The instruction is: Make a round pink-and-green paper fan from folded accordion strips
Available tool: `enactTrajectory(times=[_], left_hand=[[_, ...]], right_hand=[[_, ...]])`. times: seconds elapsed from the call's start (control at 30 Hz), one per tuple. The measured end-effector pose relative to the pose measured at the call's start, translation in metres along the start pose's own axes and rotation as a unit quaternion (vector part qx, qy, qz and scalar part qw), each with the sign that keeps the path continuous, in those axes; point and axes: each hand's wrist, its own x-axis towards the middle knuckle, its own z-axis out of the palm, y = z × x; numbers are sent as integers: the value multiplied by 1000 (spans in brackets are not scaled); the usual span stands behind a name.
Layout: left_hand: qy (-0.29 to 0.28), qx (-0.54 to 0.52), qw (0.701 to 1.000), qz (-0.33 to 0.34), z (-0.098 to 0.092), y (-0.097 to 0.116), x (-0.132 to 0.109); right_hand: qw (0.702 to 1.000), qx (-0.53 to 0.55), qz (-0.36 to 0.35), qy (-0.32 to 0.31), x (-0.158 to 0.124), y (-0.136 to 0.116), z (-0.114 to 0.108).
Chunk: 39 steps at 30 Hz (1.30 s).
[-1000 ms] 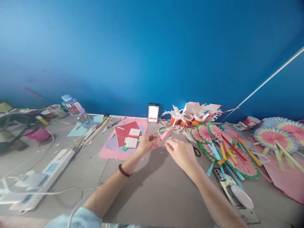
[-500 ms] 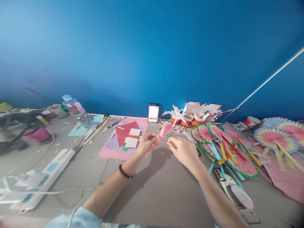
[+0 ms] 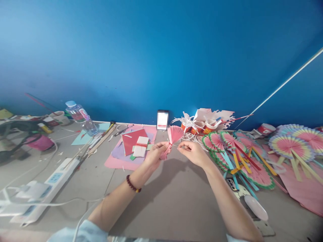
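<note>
My left hand point(image 3: 159, 152) pinches a pleated pink paper fan point(image 3: 176, 134) at its narrow waist, where a red band or tie seems to go round it. The upper pleats are spread wide, and a shorter tail sticks out below my fingers. Just right of the fan, my right hand point(image 3: 193, 153) has thumb and index finger pressed together, apart from the paper. Whatever is in that pinch, if anything, is too small to make out. Behind my left hand, a white bundle with a red band point(image 3: 140, 147) lies on red paper point(image 3: 131, 140).
Finished paper fans point(image 3: 290, 148) with ribbons crowd the right side, near a phone and a white mouse point(image 3: 256, 207). Cups point(image 3: 210, 127) stand along the blue wall. Leftward are a water bottle point(image 3: 82, 117), thin sticks point(image 3: 102, 141) and a power strip point(image 3: 54, 183) with cables.
The pink paper's upper pleats have opened from a narrow bundle into a wider fan. My right hand has shifted slightly left and up; my left hand stays nearly in place.
</note>
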Motion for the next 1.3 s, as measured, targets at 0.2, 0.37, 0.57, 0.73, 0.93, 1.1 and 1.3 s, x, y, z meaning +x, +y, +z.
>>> enactTrajectory(times=[0.2, 0.37, 0.57, 0.73, 0.93, 1.1, 1.3], left_hand=[[-116, 11, 993, -28, -1, 2, -4], [-249, 175, 949, -86, -3, 14, -13], [-321, 356, 871, -106, -2, 19, -20], [-255, 463, 848, -45, -1, 12, -19], [-214, 439, 873, -16, -5, 5, -13], [-193, 415, 889, 2, -10, -1, -6], [-143, 400, 905, 38, -11, 0, -1]], right_hand=[[977, 193, 48, -71, 12, 22, 4], [943, 249, 29, -219, 15, 28, -2], [935, 175, 12, -308, 13, 20, 0], [967, 69, 48, -239, 6, 2, 2], [982, -2, 55, -179, -3, -13, -1], [988, -73, 30, -136, -12, -26, -3], [978, -202, 2, -53, -20, -40, -1]])
